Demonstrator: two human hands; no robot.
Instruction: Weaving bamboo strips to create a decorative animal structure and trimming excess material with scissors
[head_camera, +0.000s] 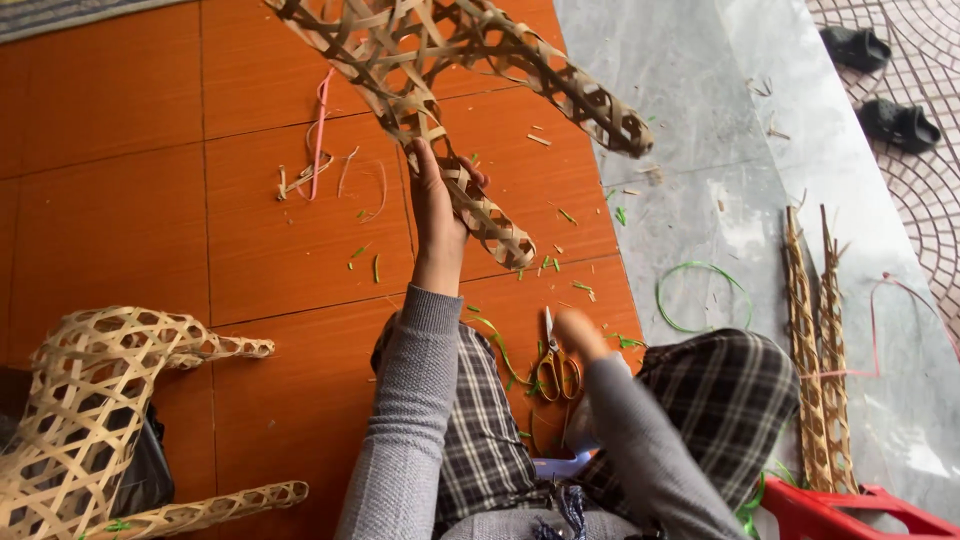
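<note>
My left hand (438, 210) is raised and grips one woven leg of an open-weave bamboo figure (450, 60) that hangs above the orange tiled floor. My right hand (580, 335) reaches down between my knees, right beside a pair of scissors with yellow handles (555, 365) that lies on the floor. The frame does not show whether the fingers are touching the scissors. Both arms wear grey sleeves over checked trousers.
A finished woven bamboo figure (90, 420) lies at the lower left. Two narrow woven bamboo pieces (815, 350) lie on the grey stone step at right, near a green strip loop (700, 295), a red crate (850, 515) and black sandals (880, 85). Pink strips (320, 130) and scraps litter the floor.
</note>
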